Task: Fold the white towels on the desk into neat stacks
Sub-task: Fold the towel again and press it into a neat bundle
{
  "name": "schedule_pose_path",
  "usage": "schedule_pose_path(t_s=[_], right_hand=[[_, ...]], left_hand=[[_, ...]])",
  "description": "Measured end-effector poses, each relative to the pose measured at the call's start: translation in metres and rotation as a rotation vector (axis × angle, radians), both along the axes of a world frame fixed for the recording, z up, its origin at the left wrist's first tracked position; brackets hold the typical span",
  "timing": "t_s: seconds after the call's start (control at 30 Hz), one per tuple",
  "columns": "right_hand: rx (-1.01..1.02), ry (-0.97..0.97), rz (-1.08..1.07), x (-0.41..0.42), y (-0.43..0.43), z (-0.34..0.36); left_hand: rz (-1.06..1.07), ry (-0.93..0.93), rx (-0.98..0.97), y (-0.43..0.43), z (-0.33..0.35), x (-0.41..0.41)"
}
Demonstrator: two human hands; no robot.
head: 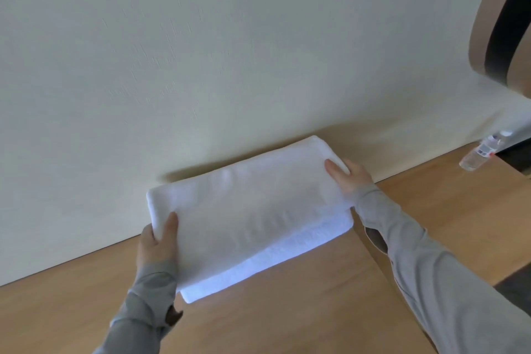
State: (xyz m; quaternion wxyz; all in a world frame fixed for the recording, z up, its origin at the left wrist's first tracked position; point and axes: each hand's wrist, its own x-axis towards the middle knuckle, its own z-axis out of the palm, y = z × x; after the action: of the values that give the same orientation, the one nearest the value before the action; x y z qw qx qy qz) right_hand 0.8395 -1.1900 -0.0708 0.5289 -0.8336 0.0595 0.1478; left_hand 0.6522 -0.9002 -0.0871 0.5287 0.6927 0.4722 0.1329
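A pale wall (pixel 201 52) fills the upper view. Below it, from 8 o'clock round to 3 o'clock, lies the wooden desk (pixel 287 319). A folded white towel (pixel 253 210) sits mid-frame on the desk, its far long edge close against the wall, its length running from 8 o'clock to 2 o'clock. A lower white layer (pixel 287 256) sticks out under it along the near edge and at the right end; whether this is a second towel I cannot tell. At 2 o'clock, a round brown frame (pixel 482 23) with a dark band hangs on the wall. Grey sleeves (pixel 416 261) come in from 5 and 7 o'clock. The left hand (pixel 156 241) grips the towel's left end, thumb on top, fingers hidden beneath. The right hand (pixel 349 175) grips the right end the same way. A clear bottle (pixel 477 154) stands at 3 o'clock, well apart from the towel.
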Motion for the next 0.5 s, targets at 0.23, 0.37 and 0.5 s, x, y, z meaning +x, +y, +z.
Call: schedule_pose_path(t_s=[0.23,0.37,0.5], right_hand=[[-0.025,-0.103,-0.069,-0.012,0.003,-0.023],[0.015,-0.168,-0.143,-0.016,0.001,-0.03],[-0.103,-0.125,-0.077,-0.019,0.004,-0.027]], left_hand=[[-0.045,0.072,-0.02,0.002,-0.015,0.004],[-0.059,0.094,0.011,0.004,-0.015,0.003],[-0.079,0.234,0.158,-0.001,-0.006,0.007]])
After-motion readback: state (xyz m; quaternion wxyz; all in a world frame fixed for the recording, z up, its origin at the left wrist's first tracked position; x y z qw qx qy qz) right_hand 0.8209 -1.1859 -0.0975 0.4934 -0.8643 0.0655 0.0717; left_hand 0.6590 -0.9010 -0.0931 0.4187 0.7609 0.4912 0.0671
